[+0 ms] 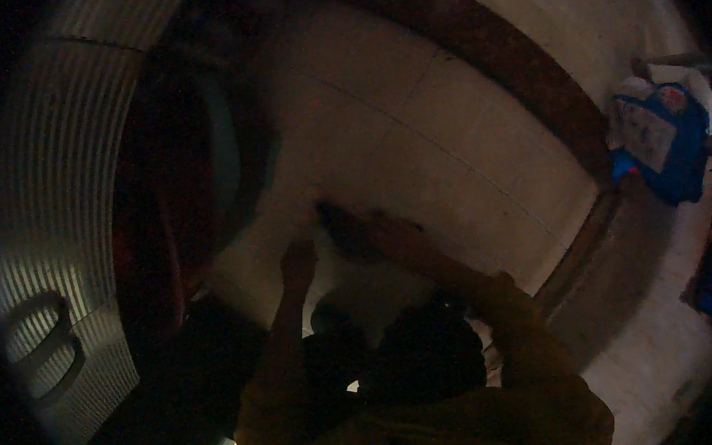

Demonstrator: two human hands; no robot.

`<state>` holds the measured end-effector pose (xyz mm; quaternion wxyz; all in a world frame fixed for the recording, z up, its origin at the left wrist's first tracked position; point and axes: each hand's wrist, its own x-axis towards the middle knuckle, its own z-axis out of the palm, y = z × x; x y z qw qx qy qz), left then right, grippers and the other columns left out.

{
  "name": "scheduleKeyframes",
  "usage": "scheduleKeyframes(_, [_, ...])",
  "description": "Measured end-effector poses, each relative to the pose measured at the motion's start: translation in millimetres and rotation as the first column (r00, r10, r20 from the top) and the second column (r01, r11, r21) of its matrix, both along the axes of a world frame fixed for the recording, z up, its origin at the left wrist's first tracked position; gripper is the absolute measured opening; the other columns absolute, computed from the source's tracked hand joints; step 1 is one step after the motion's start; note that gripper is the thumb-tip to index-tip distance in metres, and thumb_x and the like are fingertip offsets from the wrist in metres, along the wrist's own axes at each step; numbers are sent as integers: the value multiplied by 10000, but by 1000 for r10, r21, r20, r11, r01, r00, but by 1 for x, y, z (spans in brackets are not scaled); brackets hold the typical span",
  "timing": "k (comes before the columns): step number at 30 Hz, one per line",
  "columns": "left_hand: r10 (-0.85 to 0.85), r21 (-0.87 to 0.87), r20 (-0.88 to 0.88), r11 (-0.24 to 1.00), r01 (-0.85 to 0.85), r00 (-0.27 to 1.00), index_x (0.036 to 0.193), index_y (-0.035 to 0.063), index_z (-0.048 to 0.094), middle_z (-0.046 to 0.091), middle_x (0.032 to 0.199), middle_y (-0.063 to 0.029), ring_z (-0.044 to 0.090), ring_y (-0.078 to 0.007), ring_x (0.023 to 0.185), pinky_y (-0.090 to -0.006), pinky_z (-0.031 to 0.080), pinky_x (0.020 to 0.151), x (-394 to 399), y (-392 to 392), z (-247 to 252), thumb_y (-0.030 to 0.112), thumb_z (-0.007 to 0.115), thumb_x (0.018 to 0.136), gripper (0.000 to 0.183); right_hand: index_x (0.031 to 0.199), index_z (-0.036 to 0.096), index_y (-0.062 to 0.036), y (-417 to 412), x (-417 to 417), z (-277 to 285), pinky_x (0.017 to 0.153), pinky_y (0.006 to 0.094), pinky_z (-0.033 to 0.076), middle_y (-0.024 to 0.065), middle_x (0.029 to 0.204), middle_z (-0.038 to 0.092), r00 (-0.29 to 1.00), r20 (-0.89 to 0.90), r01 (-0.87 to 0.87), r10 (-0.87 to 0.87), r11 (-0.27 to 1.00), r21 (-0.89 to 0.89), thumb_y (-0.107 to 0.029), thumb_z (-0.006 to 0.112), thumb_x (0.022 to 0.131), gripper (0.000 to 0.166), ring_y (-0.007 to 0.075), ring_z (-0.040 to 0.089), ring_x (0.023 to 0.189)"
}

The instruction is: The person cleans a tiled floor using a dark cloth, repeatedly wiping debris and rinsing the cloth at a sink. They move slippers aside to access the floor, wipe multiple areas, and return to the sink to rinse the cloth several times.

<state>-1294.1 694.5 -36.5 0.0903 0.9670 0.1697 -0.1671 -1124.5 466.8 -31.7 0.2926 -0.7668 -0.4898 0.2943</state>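
Note:
The view is very dim. My right hand (390, 235) reaches inward over the pale tiled floor (439, 187), closed around a dark object (347, 232) whose pointed end sticks out to the left; its kind cannot be made out. Left of it, my left hand (299, 259) is raised with the fingers apparently curled, and whether it holds anything is too dark to tell. The two hands are apart. Below them are my dark-clad legs (431, 352).
A ridged, light-coloured panel (60, 179) curves along the left, with dark loops (45, 345) near its lower part. Dark reddish things stand beside it. A brown band (505, 54) borders the tiles. At the right lies a blue bag or cloth (682, 159) with a pale patch.

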Motion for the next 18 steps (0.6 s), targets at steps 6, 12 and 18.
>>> scheduleKeyframes(6, [-204,260,187,954,152,961,966,85,617,600,943,-126,596,-288,844,-399,491,743,9,-11,-20,110,566,796,179,1295,463,-91,-215,44,26,1003,483,375,147,1349,446,882,397,354,-254,913,-204,-212,479,887,426,347,421,1235])
scheduleKeyframes(12, [159,-59,139,987,-152,977,958,73,616,599,945,-134,589,-302,866,-405,486,760,45,-45,-39,106,559,789,182,1281,480,-101,-111,68,-17,988,495,378,143,1328,461,682,566,553,-463,833,16,-218,481,883,415,342,435,1213])
scheduleKeyframes(18, [182,-11,129,983,-182,975,960,66,615,599,949,-139,586,-308,874,-408,484,766,21,-10,-46,104,557,786,187,1268,496,-110,110,77,3,973,508,380,140,1307,476,766,523,313,-373,928,204,-225,484,879,405,338,449,1191])
